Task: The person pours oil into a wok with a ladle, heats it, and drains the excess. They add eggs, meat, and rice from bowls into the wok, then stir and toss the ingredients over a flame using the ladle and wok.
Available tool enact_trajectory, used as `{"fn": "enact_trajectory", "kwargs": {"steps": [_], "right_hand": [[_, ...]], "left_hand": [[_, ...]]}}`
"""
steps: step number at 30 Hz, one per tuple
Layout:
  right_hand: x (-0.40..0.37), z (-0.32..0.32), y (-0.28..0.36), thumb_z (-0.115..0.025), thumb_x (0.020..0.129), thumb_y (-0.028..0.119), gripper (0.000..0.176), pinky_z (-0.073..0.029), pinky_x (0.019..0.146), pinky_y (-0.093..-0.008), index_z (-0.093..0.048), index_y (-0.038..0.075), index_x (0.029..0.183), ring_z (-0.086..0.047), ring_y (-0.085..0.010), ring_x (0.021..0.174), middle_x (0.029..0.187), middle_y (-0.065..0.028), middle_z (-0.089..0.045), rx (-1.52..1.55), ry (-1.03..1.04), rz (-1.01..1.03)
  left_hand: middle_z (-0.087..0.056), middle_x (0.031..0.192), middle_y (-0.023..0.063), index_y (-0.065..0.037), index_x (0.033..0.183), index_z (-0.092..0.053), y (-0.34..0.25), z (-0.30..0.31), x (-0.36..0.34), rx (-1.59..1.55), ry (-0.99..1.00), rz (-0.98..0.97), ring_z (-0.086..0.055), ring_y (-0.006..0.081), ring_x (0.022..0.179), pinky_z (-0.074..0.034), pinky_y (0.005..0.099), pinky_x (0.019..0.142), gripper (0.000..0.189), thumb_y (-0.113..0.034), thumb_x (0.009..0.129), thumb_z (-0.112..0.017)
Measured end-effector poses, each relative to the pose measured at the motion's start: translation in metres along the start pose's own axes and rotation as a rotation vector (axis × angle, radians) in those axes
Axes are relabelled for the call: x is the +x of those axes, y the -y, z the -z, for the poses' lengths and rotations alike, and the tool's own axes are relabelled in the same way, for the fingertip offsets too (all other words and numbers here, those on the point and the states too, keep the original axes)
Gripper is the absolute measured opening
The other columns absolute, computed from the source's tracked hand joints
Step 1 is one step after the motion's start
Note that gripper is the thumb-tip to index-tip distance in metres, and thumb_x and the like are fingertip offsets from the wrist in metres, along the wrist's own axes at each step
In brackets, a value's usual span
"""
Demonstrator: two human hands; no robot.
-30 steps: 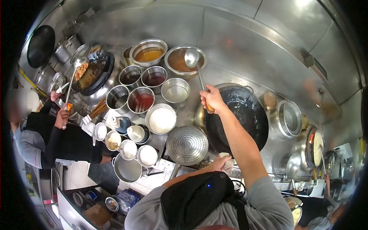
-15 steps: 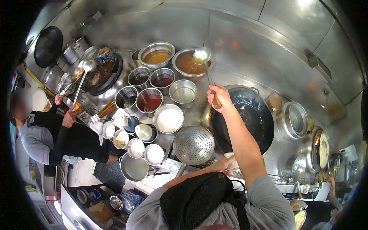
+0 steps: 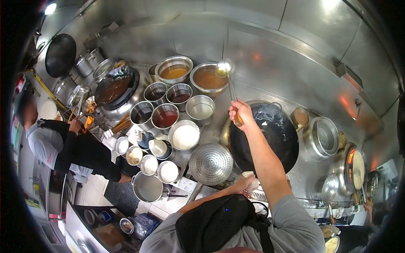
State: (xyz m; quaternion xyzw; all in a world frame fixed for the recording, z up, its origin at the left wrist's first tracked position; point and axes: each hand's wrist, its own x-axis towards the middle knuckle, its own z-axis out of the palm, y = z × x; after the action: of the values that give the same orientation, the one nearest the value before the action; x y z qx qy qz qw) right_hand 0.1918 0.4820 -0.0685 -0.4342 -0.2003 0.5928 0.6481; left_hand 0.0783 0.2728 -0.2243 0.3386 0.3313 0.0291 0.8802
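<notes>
My right hand (image 3: 240, 114) is closed around the wooden handle of a metal ladle (image 3: 233, 90). Its bowl, with some yellowish liquid in it, hangs at the right rim of a metal basin of amber-brown liquid (image 3: 207, 79). Below my right forearm lies a large dark wok (image 3: 270, 139), with a wet sheen and a small white patch inside. My left hand (image 3: 244, 185) grips a pale folded cloth (image 3: 252, 180) at the wok's near edge. Left of the wok rests a perforated round strainer (image 3: 211, 164).
Several metal pots of dark, red and clear liquids stand left of the wok, with a bowl of white powder (image 3: 184, 135). A co-worker (image 3: 63, 143) stands at another wok (image 3: 116, 90) on the left. Stacked metal bowls (image 3: 324, 137) are at the right, and a steel wall (image 3: 261, 50) rises behind.
The view has shifted slightly. My ladle and left hand keep nearly the same places. The co-worker at the left has lowered a raised ladle away from the other wok.
</notes>
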Motion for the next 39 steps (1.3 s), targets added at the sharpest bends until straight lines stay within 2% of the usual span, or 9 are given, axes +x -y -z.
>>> {"fn": "enact_trajectory", "kwargs": {"steps": [4, 9, 15, 18, 23, 29, 32, 36, 39], "right_hand": [[-0.042, 0.034, 0.01, -0.058, 0.092, 0.01, 0.026, -0.04, 0.042, -0.0277, -0.044, 0.008, 0.114, -0.05, -0.0124, 0.051, 0.073, -0.007, -0.054, 0.233, 0.075, -0.04], [-0.142, 0.093, 0.041, -0.057, 0.093, 0.01, 0.021, -0.039, 0.042, -0.0264, -0.045, 0.009, 0.11, -0.048, -0.0106, 0.049, 0.074, -0.0064, -0.053, 0.203, 0.105, -0.056], [-0.237, 0.184, 0.05, -0.058, 0.09, 0.008, 0.048, -0.04, 0.04, -0.0269, -0.039, 0.002, 0.133, -0.049, -0.0117, 0.049, 0.073, -0.0073, -0.054, -0.056, -0.027, -0.081], [-0.268, 0.221, 0.047, -0.058, 0.089, 0.007, 0.055, -0.04, 0.039, -0.0272, -0.035, 0.001, 0.139, -0.05, -0.0121, 0.048, 0.072, -0.0063, -0.054, -0.197, -0.083, -0.08], [-0.33, 0.282, 0.058, -0.059, 0.089, 0.011, 0.06, -0.039, 0.039, -0.0271, -0.037, 0.002, 0.144, -0.051, -0.0106, 0.047, 0.065, -0.0018, -0.053, -0.87, -0.127, 0.009], [-0.418, 0.323, 0.085, -0.059, 0.085, 0.007, 0.062, -0.052, 0.071, -0.0447, -0.041, 0.014, 0.144, -0.064, -0.0403, 0.075, 0.09, -0.0221, -0.065, -1.62, -0.204, 0.146], [-0.445, 0.353, 0.078, -0.061, 0.085, 0.008, 0.061, -0.053, 0.071, -0.0478, -0.043, 0.016, 0.143, -0.064, -0.0427, 0.079, 0.099, -0.0236, -0.065, -1.876, -0.241, 0.226], [-0.434, 0.335, 0.052, -0.063, 0.085, 0.008, 0.06, -0.053, 0.067, -0.0497, -0.044, 0.016, 0.141, -0.065, -0.0432, 0.079, 0.1, -0.0245, -0.064, -1.88, -0.267, 0.236], [-0.386, 0.281, 0.022, -0.063, 0.089, 0.011, 0.058, -0.048, 0.053, -0.037, -0.042, 0.009, 0.143, -0.058, -0.0219, 0.057, 0.074, -0.0164, -0.06, -1.551, -0.311, 0.168]], "left_hand": [[-0.061, 0.076, 0.0036, -0.015, 0.103, -0.053, 0.007, -0.008, 0.001, -0.014, 0.028, 0.04, -0.055, 0.0161, 0.053, -0.048, 0.0306, 0.045, 0.033, -0.047, 0.096, -0.049], [-0.062, 0.079, 0.0057, -0.016, 0.105, -0.052, 0.025, -0.038, 0.015, -0.096, -0.114, 0.088, -0.055, 0.0181, 0.053, -0.046, 0.0314, 0.043, 0.03, -0.046, 0.098, -0.05], [-0.063, 0.078, 0.0035, -0.015, 0.107, -0.053, 0.048, -0.061, 0.049, -0.112, -0.145, -0.128, -0.064, 0.0154, 0.067, -0.046, 0.0321, 0.045, 0.029, -0.042, 0.1, -0.048], [-0.063, 0.077, 0.0023, -0.013, 0.105, -0.053, 0.037, -0.068, 0.027, 0.008, -0.218, -0.012, -0.061, 0.0135, 0.061, -0.042, 0.0283, 0.041, 0.039, -0.051, 0.099, -0.045], [-0.063, 0.082, 0.0039, -0.01, 0.11, -0.052, 0.053, -0.04, -0.049, 0.09, -0.247, -0.185, -0.061, 0.0131, 0.064, -0.046, 0.0277, 0.042, 0.039, -0.047, 0.098, -0.05], [-0.059, 0.111, 0.0154, -0.001, 0.131, -0.037, 0.085, 0.03, -0.135, 0.29, -0.671, -0.22, -0.067, 0.0228, 0.088, -0.06, 0.0337, 0.061, 0.054, -0.022, 0.089, -0.065], [-0.059, 0.11, 0.0151, 0.001, 0.132, -0.037, 0.114, 0.083, -0.137, 0.381, -0.688, -0.277, -0.066, 0.0238, 0.092, -0.059, 0.0354, 0.069, 0.059, -0.019, 0.086, -0.069], [-0.062, 0.1, 0.0164, 0.005, 0.118, -0.05, 0.099, 0.071, -0.135, 0.551, -0.756, -0.328, -0.063, 0.0239, 0.088, -0.051, 0.0363, 0.076, 0.055, -0.025, 0.079, -0.076], [-0.062, 0.086, 0.017, 0.002, 0.101, -0.061, 0.115, 0.103, -0.107, 0.882, -0.832, -0.427, -0.06, 0.0278, 0.077, -0.047, 0.0398, 0.07, 0.045, -0.028, 0.073, -0.079]]}}
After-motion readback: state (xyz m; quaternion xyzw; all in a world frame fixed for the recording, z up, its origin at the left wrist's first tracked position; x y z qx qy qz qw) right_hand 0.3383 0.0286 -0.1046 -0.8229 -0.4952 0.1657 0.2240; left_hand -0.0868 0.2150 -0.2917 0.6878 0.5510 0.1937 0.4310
